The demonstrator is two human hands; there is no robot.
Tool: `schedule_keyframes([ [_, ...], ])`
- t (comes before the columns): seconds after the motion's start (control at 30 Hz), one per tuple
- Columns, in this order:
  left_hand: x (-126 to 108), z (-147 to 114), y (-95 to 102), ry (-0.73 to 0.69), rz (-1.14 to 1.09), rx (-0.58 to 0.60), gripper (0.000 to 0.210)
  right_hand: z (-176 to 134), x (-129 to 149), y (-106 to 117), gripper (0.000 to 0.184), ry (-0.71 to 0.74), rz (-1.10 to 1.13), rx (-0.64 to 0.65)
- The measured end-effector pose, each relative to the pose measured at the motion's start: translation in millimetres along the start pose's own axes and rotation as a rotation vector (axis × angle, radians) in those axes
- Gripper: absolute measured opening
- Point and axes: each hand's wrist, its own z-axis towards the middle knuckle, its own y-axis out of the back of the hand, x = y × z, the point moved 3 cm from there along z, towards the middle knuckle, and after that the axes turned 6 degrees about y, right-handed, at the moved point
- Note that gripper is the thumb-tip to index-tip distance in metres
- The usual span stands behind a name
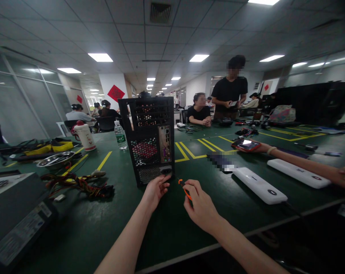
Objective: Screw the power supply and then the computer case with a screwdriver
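Observation:
A black computer case (pixel 128 140) stands upright on the green table, its rear panel facing me. At its lower right corner my left hand (pixel 155 193) rests by the power supply (pixel 152 176), thumb reaching toward the socket and the other fingers loosely curled; I see nothing held in it. Just right of the case, my right hand (pixel 202 207) is closed around an orange-handled screwdriver (pixel 187 194). Its thin shaft points toward the case's lower corner, but the tip is too small to make out.
A grey metal box (pixel 18 217) and bundled cables (pixel 87 184) lie left. Behind them are a metal bowl (pixel 56 159), a bottle (pixel 120 136) and a red-topped flask (pixel 83 136). White power strips (pixel 259 184) lie right, near another person's hand (pixel 259 147) holding a device.

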Motion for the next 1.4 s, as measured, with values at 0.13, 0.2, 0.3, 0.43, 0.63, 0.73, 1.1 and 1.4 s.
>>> schedule_keyframes([
  [0.13, -0.4, -0.7, -0.2, -0.003, 0.003, -0.009, 0.023, -1.1, -2.6, -2.0, 0.022, 0.012, 0.002, -0.031],
  [0.2, -0.5, -1.3, -0.8, -0.002, 0.015, -0.014, 0.024, -0.9, -3.5, -1.3, 0.019, 0.021, -0.021, -0.058],
  [0.3, -0.3, -1.8, -1.5, 0.002, 0.029, -0.041, 0.026, -0.1, -3.8, 0.3, 0.014, 0.016, -0.057, -0.055],
  [0.43, 0.1, -1.6, -1.3, -0.005, 0.021, -0.055, 0.025, 0.9, -3.5, -0.2, 0.012, -0.009, -0.058, -0.001],
  [0.63, 0.6, -1.4, -1.0, -0.012, 0.019, -0.015, 0.024, 2.6, -1.4, -1.2, 0.012, 0.015, -0.007, 0.012],
  [0.73, 0.6, -0.8, -0.4, -0.004, 0.006, 0.0, 0.023, 2.8, -0.6, -0.2, 0.012, 0.027, 0.015, 0.011],
  [1.1, 2.7, 1.1, 2.1, -0.022, -0.034, 0.061, 0.022, -0.5, -2.6, -1.1, 0.016, 0.017, 0.039, 0.005],
  [1.4, 1.9, -0.1, 0.3, -0.037, -0.017, -0.008, 0.025, 1.5, -2.2, 1.4, 0.014, -0.02, 0.014, 0.034],
])
